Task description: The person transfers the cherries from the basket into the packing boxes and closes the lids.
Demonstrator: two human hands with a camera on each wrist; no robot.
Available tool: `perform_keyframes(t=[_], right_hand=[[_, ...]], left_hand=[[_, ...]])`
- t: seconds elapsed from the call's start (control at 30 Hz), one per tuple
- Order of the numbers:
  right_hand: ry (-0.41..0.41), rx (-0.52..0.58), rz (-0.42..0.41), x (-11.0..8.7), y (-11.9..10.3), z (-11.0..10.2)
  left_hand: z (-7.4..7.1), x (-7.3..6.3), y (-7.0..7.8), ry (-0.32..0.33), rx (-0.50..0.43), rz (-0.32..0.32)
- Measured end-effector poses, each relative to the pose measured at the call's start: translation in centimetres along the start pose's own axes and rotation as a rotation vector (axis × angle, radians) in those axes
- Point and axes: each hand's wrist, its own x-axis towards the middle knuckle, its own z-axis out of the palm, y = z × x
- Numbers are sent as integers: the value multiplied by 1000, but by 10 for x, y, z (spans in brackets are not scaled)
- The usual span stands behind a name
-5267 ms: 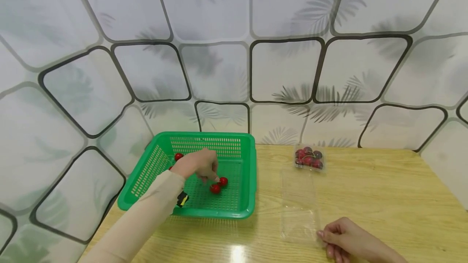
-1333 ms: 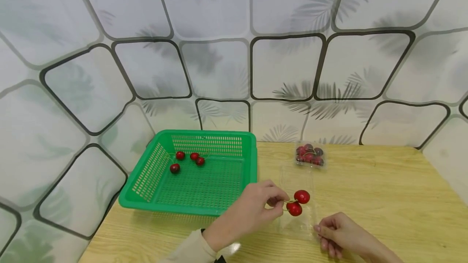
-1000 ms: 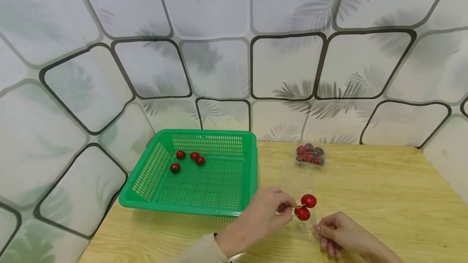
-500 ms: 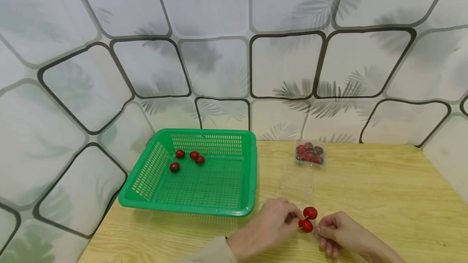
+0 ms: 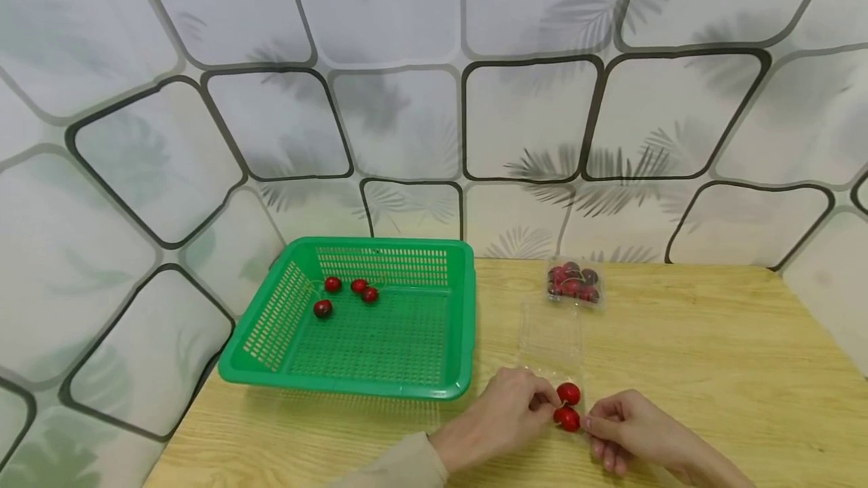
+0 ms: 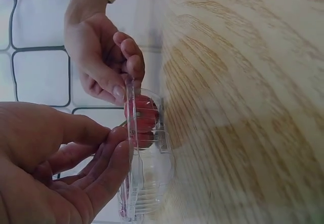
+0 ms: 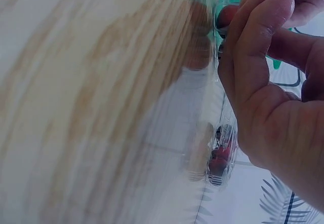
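Two red cherries (image 5: 566,419) sit in the near half of a clear plastic clamshell box (image 5: 551,333), whose lid lies folded open toward the back. My left hand (image 5: 510,414) pinches their green stems between thumb and fingertips, just over the box rim. From the right, my right hand (image 5: 634,428) pinches the box's edge with thumb and forefinger. In the left wrist view, the cherries (image 6: 144,113) show through the clear wall, below the rim. The right wrist view has the right hand's fingers (image 7: 253,46) covering most of the box.
A green plastic basket (image 5: 468,322) stands on the left of the wooden table (image 5: 712,352), with several stemmed cherries (image 5: 323,309) in it. At the back, a second clear box (image 5: 573,282) holds several cherries. A patterned wall (image 5: 529,119) rises behind the table.
My left hand has brought two cherries from the basket over to the clear box and lowered them into its near half. The right hand has stayed at the box's edge.
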Motion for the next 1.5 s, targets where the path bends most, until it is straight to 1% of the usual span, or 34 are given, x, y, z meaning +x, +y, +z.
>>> perform_keyframes(t=[0.17,0.23,0.3,0.47,0.57,0.63,0.83,0.87,0.93,1.1,1.23,1.37,1.5], right_hand=[[8,-22,7,1,-2,0],[8,-28,14,1,-3,0],[0,-29,23,1,-4,0],[-27,-21,36,0,-5,1],[-28,-14,40,0,-5,2],[-30,-6,41,0,-4,2],[-44,18,36,1,-4,2],[-44,19,35,1,-4,2],[-42,19,34,1,-4,2],[-29,9,34,1,-2,2],[-20,0,32,2,-1,2],[-21,1,32,2,-1,2],[-23,7,30,2,-1,2]], left_hand=[[0,3,-2,-26,11,-42],[0,4,-3,-36,20,-45],[0,4,-3,-45,46,-34],[1,4,-2,-66,149,25],[3,4,0,-78,203,35],[4,4,2,-78,271,33],[8,3,10,-75,593,16],[9,2,11,-72,627,12],[11,2,13,-65,662,-2],[12,3,12,-39,704,-23],[13,4,10,-29,721,-24],[13,6,8,-29,697,-22],[12,6,6,-20,621,-6]])
